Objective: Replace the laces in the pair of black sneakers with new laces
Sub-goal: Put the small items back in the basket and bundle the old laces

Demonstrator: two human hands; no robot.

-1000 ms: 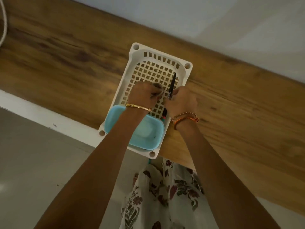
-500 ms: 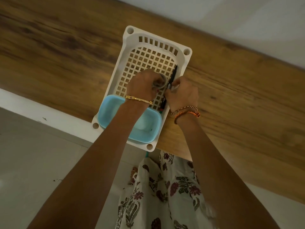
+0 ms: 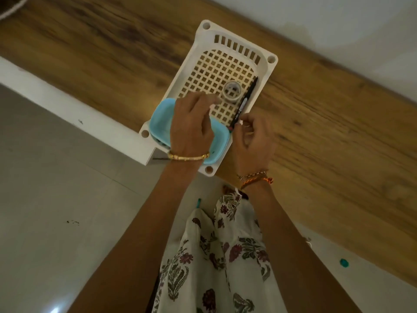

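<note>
No sneakers or laces are seen, so only tool-gathering is judged in hand: above the basket, left hand is loose, right hand half-curled, empty beside the marker; next, laces must be found

A wood-grain counter runs diagonally across the view, brown with darker streaks. Its near edge carries a white band that ends at a square corner. Beyond the counter's far edge rises a plain white wall. Below the near edge lies a pale grey tiled floor, dim, with a small bright glint of reflected light at the bottom.
</note>
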